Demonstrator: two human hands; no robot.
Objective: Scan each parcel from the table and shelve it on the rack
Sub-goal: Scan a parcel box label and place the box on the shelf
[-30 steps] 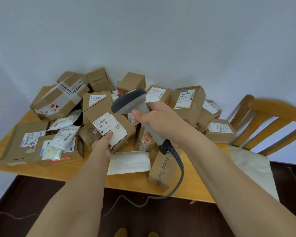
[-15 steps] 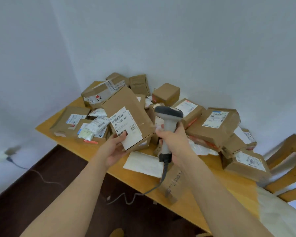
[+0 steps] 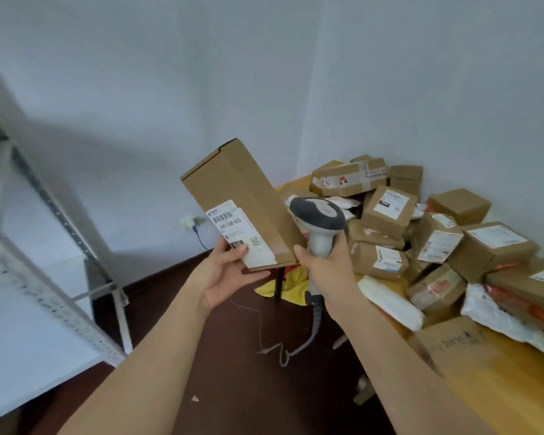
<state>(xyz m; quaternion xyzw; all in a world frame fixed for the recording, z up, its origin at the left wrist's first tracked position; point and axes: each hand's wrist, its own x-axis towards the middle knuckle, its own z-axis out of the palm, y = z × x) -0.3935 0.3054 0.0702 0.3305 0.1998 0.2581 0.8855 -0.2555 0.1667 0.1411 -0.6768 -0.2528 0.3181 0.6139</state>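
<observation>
Two hands (image 3: 230, 274), one scanner (image 3: 319, 226), one rack (image 3: 57, 215) — one held parcel (image 3: 242, 199).

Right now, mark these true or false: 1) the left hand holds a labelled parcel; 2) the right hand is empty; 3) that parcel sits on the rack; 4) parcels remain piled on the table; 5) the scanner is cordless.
1) True: the left hand grips the labelled parcel by its lower end.
2) False: the right hand grips the scanner.
3) False: it is held in the air; the rack stands to the left.
4) True: many lie on the table.
5) False: a cable hangs from its handle.
</observation>
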